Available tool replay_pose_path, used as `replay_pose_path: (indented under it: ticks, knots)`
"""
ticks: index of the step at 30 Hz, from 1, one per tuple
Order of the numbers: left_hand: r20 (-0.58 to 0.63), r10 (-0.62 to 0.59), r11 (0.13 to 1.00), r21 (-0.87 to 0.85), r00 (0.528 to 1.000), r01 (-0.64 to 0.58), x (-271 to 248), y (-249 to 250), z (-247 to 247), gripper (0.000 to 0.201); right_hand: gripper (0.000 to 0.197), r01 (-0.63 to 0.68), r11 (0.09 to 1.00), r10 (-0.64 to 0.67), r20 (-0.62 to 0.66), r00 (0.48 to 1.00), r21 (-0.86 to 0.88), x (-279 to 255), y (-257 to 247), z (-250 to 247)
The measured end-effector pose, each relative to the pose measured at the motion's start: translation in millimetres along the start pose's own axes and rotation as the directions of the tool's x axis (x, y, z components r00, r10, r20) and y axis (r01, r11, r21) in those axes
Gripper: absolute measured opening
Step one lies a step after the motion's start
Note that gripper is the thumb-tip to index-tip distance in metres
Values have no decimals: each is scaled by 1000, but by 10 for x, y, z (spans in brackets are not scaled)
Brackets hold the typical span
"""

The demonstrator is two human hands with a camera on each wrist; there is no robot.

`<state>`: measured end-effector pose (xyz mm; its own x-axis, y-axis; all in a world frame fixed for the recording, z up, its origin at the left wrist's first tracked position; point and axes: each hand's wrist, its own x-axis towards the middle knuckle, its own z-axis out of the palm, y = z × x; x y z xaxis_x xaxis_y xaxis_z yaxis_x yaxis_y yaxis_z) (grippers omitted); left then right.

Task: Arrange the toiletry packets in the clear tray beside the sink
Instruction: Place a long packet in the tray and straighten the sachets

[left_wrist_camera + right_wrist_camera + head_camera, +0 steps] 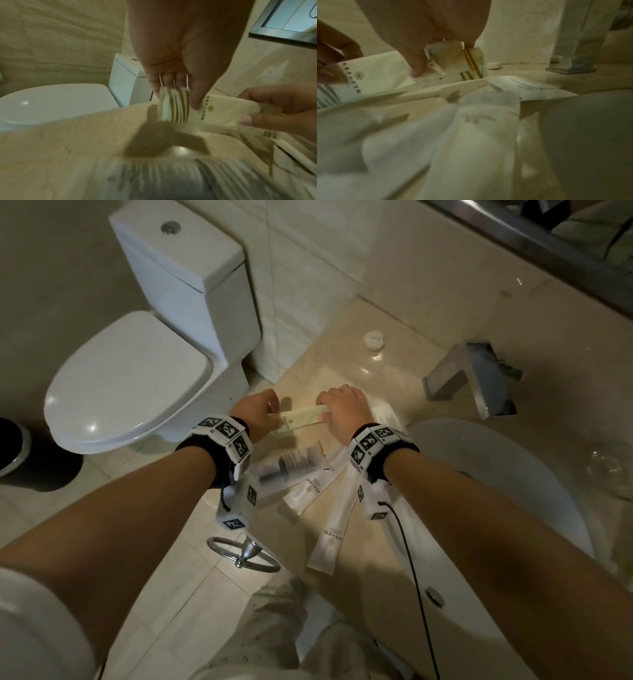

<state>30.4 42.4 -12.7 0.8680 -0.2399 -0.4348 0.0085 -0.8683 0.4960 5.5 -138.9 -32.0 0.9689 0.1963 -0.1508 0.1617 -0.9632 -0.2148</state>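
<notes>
Overhead, both hands point(260, 412) point(342, 414) pinching cream packet point(303, 417), gold stripes (wrist views only)

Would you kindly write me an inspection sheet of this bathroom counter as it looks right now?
Surface: beige stone counter, glossy.
Job's things: cream packet held at both ends; white packets fanned near the counter's front edge. Clear tray: cannot tell.
Clutter: small round white container near the wall.
Grippers: left hand pinches the packet's left end; right hand grips its right end.
Cables: black cable from the right wrist band.
Surroundings: basin, steel tap, toilet, mirror frame.
</notes>
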Motion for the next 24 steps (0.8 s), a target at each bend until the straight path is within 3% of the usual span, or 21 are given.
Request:
replay_pose_path:
  ticks: [6, 12, 19, 24]
  knots:
    - [-147, 100, 972, -196, 984, -128, -9, 308, -271, 12, 29, -110, 985, 120, -66, 991, 133, -105, 108, -509]
    - [-235, 201, 932, -254, 951, -259, -26, 997, -381, 21, 32, -214, 935, 257, -125, 958, 281, -527, 443, -1097]
    - [-207, 455, 834, -242, 866, -496, -195, 2243, -77, 21, 28, -363, 865, 460, -256, 851, 346, -1440, 1223, -1565]
    - [-94, 554, 785, -271, 827, -556, -388, 2975, 429, 24, 25, -438, 814, 556, -295, 777, 381, -2319, 1725, -1643]
